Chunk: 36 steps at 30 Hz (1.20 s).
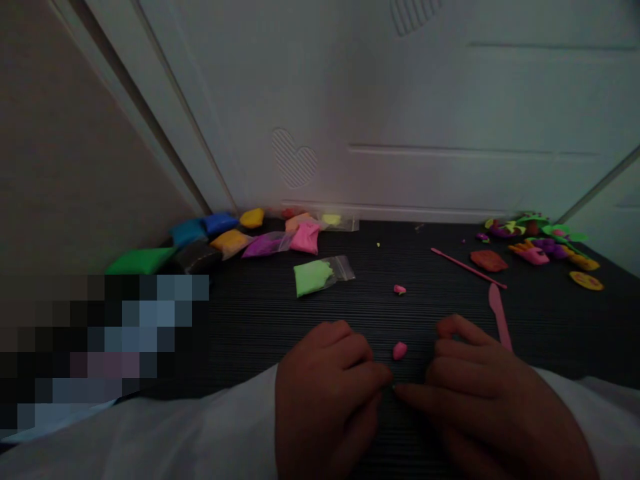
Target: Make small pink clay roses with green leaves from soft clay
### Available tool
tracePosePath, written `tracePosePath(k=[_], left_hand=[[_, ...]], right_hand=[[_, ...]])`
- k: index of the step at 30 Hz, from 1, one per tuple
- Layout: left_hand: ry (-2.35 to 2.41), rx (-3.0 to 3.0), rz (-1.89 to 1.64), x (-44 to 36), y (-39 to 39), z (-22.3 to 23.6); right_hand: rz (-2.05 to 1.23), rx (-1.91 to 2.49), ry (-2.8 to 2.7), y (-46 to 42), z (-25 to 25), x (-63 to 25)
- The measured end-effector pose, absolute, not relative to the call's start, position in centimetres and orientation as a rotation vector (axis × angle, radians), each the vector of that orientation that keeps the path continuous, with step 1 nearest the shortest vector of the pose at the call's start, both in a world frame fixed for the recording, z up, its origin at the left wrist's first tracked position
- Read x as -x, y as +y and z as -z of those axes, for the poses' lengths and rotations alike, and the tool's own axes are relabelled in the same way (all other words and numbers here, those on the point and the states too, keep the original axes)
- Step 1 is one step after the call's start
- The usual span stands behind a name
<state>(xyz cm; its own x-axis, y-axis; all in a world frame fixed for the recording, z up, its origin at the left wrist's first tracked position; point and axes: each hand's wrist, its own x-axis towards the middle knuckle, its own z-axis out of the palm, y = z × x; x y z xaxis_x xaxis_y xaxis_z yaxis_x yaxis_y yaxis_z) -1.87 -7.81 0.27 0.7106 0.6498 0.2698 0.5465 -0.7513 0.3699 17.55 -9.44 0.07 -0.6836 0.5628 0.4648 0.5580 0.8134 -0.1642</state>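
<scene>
My left hand is closed, fingers curled, with its foremost fingertip reaching right. Facing it, my right hand has curled fingers and one fingertip pointing left. A tiny greenish bit of clay shows where the fingertips of both hands nearly meet; its shape is too small to make out. Just beyond the fingertips lies a rounded pink clay lump. Farther back sits a smaller pink piece with a hint of yellow-green. A pink plastic knife lies behind my right hand, partly hidden by it.
An opened bag of light green clay lies on the dark ribbed tabletop. Several coloured clay packets line the back left. A thin pink stick, a red clay piece and modelled clay shapes lie right. A white panel stands behind.
</scene>
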Motion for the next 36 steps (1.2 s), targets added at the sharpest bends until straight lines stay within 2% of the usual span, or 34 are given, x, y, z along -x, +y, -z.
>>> tracePosePath(k=[15, 36], left_hand=[[1.026, -2.511, -0.501, 1.5, -7.58, -0.16], [0.689, -2.41, -0.628, 1.61, -7.13, -0.9]], right_hand=[[-0.235, 1.014, -2.533, -8.71, -0.43, -18.07], [-0.133, 0.752, -2.441, -9.5, -0.72, -18.26]])
